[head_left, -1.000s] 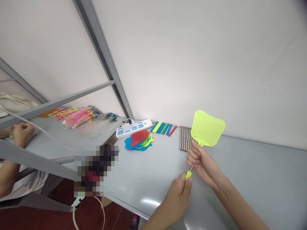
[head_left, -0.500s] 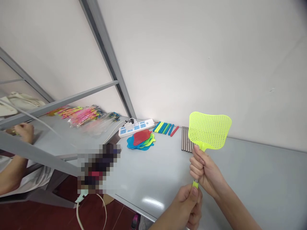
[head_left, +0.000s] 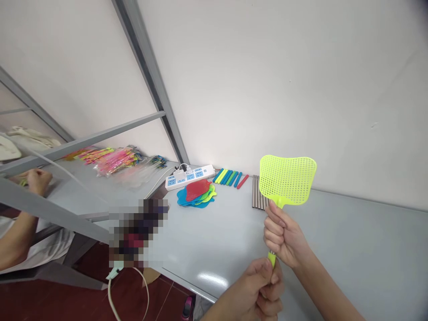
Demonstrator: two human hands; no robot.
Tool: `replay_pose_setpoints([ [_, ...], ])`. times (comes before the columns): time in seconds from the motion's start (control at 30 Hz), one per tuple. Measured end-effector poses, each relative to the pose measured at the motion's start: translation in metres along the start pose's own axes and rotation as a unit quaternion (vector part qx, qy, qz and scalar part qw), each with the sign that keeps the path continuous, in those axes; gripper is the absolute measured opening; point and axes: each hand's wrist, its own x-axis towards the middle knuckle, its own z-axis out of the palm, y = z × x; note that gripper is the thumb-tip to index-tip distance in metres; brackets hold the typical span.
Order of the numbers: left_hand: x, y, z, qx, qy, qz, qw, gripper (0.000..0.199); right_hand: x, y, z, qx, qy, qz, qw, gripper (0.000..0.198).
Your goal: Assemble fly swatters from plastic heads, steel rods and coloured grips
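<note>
A yellow-green fly swatter (head_left: 288, 180) stands upright in front of me, its perforated head at the top. My right hand (head_left: 282, 234) is closed around the swatter just below that head. Lower down, my left hand (head_left: 259, 290) grips the yellow-green handle, whose upper end shows above the fingers. A short bit of metal shaft is visible between the two hands. Behind the swatter lies a row of metal tubes (head_left: 257, 194), partly hidden by it.
Coloured handle sticks (head_left: 230, 177) lie in a row near the wall. Left of them are a white power strip (head_left: 190, 178) and a pile of swatter heads (head_left: 197, 194). Beyond a grey metal frame (head_left: 150, 76), a co-worker's hand (head_left: 39, 180) is beside plastic-bagged items (head_left: 118, 160).
The swatter head has shifted slightly left. My left fingers have changed position a little on the handle. The co-worker's hand has moved slightly.
</note>
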Motion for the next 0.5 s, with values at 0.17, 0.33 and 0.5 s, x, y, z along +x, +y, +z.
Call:
replay_pose_setpoints([
  [0.17,0.003,0.005,0.004,0.045,0.019,0.02,0.999,0.033,0.002,-0.002,-0.004,0.002,-0.063,-0.003,0.998,0.045],
  [0.33,0.007,0.006,0.003,0.081,0.082,0.029,0.993,0.029,0.002,-0.004,-0.002,-0.033,-0.039,-0.055,0.997,0.039],
  [0.5,0.011,0.003,-0.003,0.139,0.166,0.058,0.975,0.029,0.003,-0.007,0.0,-0.168,0.002,-0.099,0.981,0.032],
])
